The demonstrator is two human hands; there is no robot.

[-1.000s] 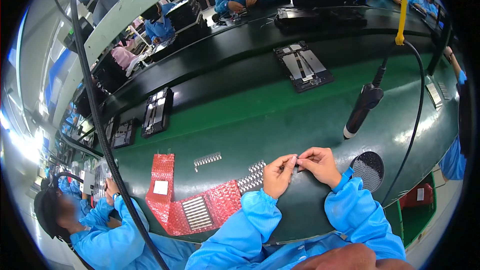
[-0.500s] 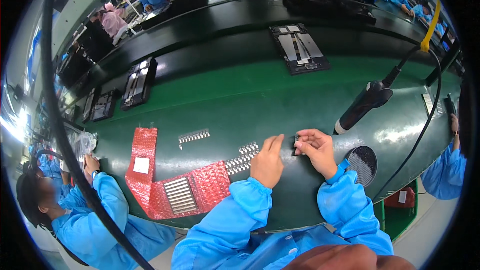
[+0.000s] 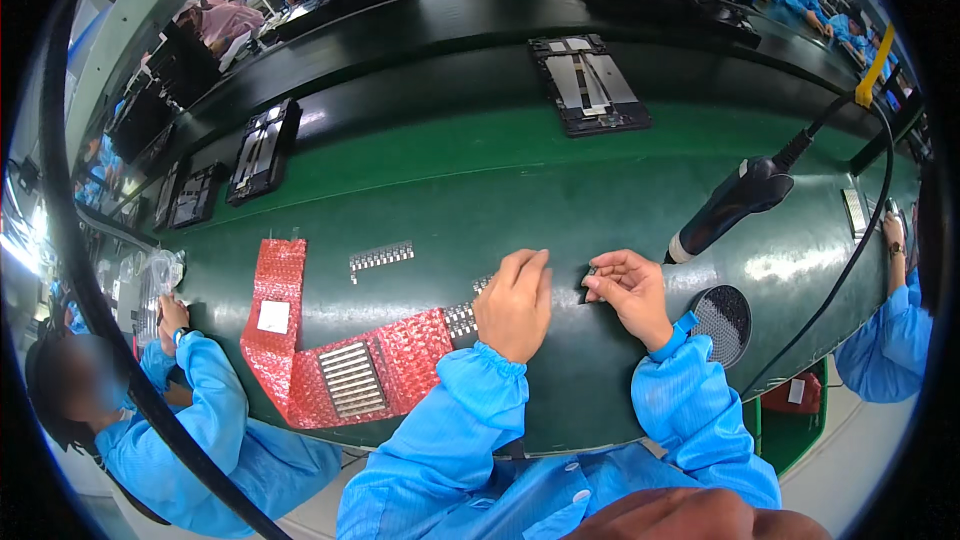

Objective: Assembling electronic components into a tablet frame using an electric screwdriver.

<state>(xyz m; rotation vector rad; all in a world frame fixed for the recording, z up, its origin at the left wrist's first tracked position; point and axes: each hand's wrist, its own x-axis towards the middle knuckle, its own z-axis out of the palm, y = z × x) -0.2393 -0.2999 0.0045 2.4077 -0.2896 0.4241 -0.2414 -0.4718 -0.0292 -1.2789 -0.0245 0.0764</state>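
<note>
My right hand (image 3: 636,292) pinches a small dark part (image 3: 589,278) between thumb and fingertips, just above the green mat (image 3: 590,380). What kind of part it is, I cannot make out. To its left, my left hand (image 3: 515,308) hangs over strips of small silvery parts (image 3: 461,321) and covers most of them. Its fingers are loosely stretched and nothing shows in them. Beside it lies red bubble wrap (image 3: 415,355) carrying a tray of pale, slim bars (image 3: 352,380). A separate strip of small metal parts (image 3: 381,259) lies beyond the wrap.
A black electric screwdriver (image 3: 735,202) hangs on its cable at right. Near my right wrist stands a round dish of tiny dark pieces (image 3: 722,325). An opened tablet-like device (image 3: 590,85) lies at the back, others (image 3: 262,152) at left. Co-workers sit on both sides.
My left hand has moved left, away from my right hand, and now covers more of the metal strips. My right hand keeps its pinch on the small dark part. The view has shifted slightly.
</note>
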